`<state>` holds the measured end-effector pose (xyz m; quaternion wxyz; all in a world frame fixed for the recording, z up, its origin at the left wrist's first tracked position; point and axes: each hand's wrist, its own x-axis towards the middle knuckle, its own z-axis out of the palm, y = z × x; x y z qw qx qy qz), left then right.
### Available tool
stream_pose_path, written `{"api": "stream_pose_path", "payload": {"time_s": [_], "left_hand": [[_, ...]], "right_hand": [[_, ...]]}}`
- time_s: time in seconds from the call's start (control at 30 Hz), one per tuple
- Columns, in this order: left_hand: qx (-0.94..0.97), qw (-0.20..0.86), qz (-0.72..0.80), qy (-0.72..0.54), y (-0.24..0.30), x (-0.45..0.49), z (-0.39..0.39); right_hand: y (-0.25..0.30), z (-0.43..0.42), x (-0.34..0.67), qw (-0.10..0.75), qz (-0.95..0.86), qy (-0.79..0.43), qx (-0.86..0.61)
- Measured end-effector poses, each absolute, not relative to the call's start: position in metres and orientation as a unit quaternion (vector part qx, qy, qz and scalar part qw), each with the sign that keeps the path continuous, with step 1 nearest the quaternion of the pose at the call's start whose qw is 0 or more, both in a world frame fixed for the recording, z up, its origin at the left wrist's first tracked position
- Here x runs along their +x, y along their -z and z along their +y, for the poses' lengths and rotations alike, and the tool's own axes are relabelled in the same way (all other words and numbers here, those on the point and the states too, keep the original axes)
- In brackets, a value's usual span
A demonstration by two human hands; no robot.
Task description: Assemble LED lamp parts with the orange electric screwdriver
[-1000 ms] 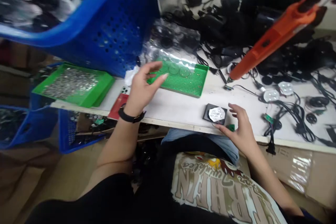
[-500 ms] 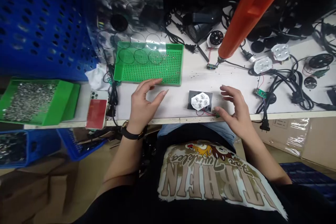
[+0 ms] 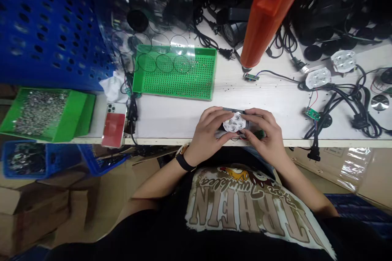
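Observation:
A white LED lens plate (image 3: 235, 122) with several clear lenses lies on a black square base (image 3: 228, 110) near the table's front edge. From the left, my left hand (image 3: 211, 127) grips the lens plate between thumb and fingers. On the opposite side, my right hand (image 3: 265, 132) has its fingers and thumb closed on the plate's right edge. A small green circuit board (image 3: 260, 133) shows partly behind my right thumb and fingers. The orange electric screwdriver (image 3: 263, 20) hangs above, its tip close to another circuit board (image 3: 251, 77).
A green perforated tray (image 3: 174, 89) holds scattered small screws. Farther left are a phone (image 3: 114, 126) and a green bin (image 3: 73, 114) of metal parts. Black power cords (image 3: 330, 110) and more lens plates (image 3: 318, 78) lie at right. A blue perforated crate (image 3: 52, 28) stands at back left.
Both hands have come inward from either side and closed on the lens plate. The view has shifted slightly, and the screwdriver appears farther left.

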<state>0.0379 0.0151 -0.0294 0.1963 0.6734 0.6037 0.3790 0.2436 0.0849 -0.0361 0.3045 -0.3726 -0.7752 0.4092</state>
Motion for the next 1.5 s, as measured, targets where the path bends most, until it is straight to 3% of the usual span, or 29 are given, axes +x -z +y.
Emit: {"api": "stream_pose_path", "payload": {"time_s": [0.83,1.5], "left_hand": [[0.649,0.253,0.581,-0.421,0.046,0.03,0.016],[0.674,0.222,0.577,-0.404,0.045,0.03,0.02]], "right_hand": [[0.042,0.072,0.236,0.346,-0.784,-0.345,-0.384],[0.037,0.084,0.236,0.275,-0.701,-0.525,-0.396]]}}
